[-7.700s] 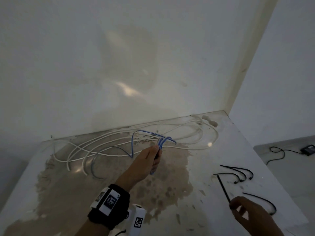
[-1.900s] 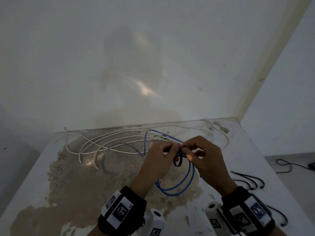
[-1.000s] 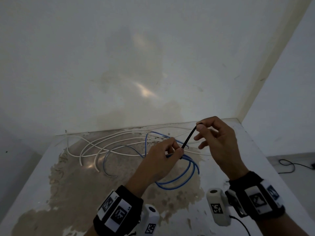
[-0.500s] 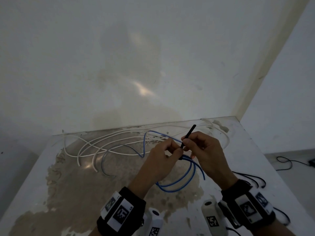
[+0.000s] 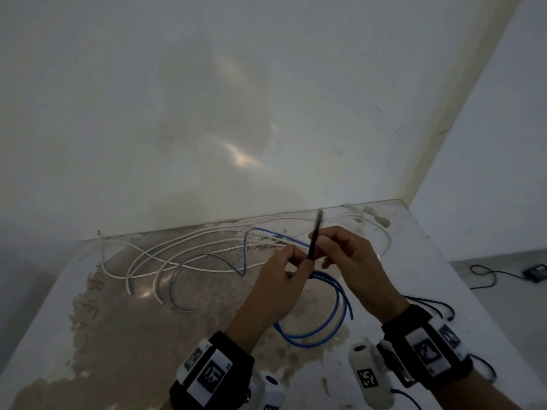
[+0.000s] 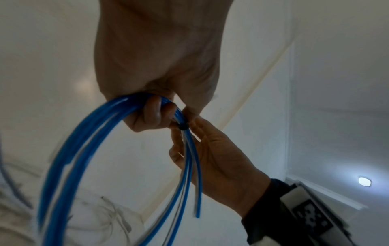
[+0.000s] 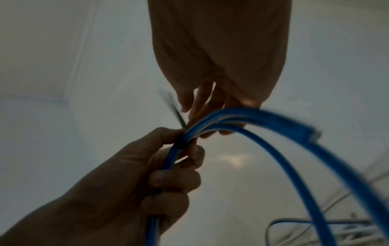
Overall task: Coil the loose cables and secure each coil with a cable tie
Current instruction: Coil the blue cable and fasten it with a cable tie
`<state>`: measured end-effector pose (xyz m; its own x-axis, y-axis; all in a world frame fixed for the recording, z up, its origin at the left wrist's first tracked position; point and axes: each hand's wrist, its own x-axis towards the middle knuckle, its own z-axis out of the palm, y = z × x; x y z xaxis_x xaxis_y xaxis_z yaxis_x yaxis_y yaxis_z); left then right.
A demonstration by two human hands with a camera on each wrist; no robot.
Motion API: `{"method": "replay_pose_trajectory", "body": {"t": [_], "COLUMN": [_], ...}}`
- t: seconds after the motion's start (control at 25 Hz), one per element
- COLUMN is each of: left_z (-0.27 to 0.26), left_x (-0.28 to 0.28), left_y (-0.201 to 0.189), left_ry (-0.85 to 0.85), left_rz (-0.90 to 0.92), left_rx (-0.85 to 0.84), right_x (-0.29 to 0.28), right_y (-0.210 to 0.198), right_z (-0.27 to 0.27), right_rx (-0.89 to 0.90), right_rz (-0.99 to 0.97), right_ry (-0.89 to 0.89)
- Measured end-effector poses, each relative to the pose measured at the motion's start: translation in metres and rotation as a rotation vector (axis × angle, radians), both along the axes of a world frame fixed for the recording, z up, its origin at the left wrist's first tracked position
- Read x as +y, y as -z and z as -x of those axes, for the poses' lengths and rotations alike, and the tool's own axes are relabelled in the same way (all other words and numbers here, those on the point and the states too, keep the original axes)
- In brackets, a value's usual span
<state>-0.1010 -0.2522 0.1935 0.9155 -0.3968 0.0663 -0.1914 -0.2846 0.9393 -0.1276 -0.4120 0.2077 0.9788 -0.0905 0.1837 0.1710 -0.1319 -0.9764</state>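
A blue cable coil (image 5: pixel 325 329) hangs above the table, and my left hand (image 5: pixel 299 261) grips its bundled strands at the top. A black cable tie (image 5: pixel 314 238) is looped round that bundle, its tail pointing up and away. My right hand (image 5: pixel 319 247) pinches the tail just above the loop. In the left wrist view the tie's band (image 6: pixel 183 127) sits tight on the blue strands (image 6: pixel 73 149) beside my curled fingers (image 6: pixel 151 113). The right wrist view shows the blurred tail (image 7: pixel 171 106) and the blue coil (image 7: pixel 273 126). The blue cable's loose part (image 5: pixel 207 257) lies on the table.
Loose white cables (image 5: pixel 165 255) sprawl across the stained table (image 5: pixel 88 335) by the back wall. Spare black ties (image 5: pixel 438 306) lie at the right edge behind my right wrist. On the floor to the right lie a black cord and adapter (image 5: pixel 532 273).
A second ago my right hand had pulled the tie's tail up and to the right. It has since come back beside the left hand, and the tail now stands steeper.
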Motion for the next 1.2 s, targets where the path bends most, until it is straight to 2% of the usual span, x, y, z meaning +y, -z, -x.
{"method": "replay_pose_trajectory", "body": {"t": [0.12,0.24,0.28,0.36,0.44,0.52,0.6,0.68,0.8,0.84,0.92,1.04,1.12,1.2], "left_z": [-0.002,-0.001,0.001,0.005,0.01,0.016,0.024,0.033,0.042,0.044,0.044,0.044,0.042,0.037], "left_x": [-0.01,-0.02,-0.023,-0.032,-0.038,-0.038,-0.034,-0.029,-0.024,-0.023,-0.021,-0.018,-0.019,-0.02], "left_y": [0.013,0.03,0.035,0.044,0.056,0.074,0.099,0.126,0.166,0.178,0.202,0.221,0.225,0.232], "left_ry": [-0.032,0.06,0.119,0.242,0.34,0.413,0.463,0.453,0.299,0.248,0.203,0.193,0.161,0.172], "left_rz": [0.052,0.02,0.003,-0.058,-0.2,-0.341,-0.401,-0.376,-0.343,-0.352,-0.459,-0.641,-0.631,-0.633], "left_rx": [0.072,0.048,0.043,0.092,0.18,0.254,0.317,0.408,0.534,0.529,0.4,0.189,0.179,0.191], "right_x": [-0.017,-0.036,-0.042,-0.055,-0.065,-0.069,-0.068,-0.066,-0.088,-0.102,-0.139,-0.192,-0.213,-0.225], "right_y": [0.014,0.038,0.045,0.057,0.07,0.088,0.111,0.139,0.176,0.184,0.197,0.208,0.215,0.223], "right_z": [0.015,0.039,0.047,0.064,0.077,0.086,0.09,0.092,0.102,0.11,0.132,0.168,0.19,0.211], "right_rx": [0.093,0.215,0.271,0.364,0.44,0.522,0.599,0.646,0.687,0.719,0.78,0.805,0.842,0.895], "right_rz": [0.095,0.254,0.248,0.101,-0.031,0.009,0.089,0.141,0.27,0.253,0.217,0.445,0.631,0.77], "right_ry": [-0.053,-0.088,-0.117,-0.103,-0.044,-0.036,-0.079,-0.088,0.032,0.106,0.329,0.615,0.65,0.602]}}
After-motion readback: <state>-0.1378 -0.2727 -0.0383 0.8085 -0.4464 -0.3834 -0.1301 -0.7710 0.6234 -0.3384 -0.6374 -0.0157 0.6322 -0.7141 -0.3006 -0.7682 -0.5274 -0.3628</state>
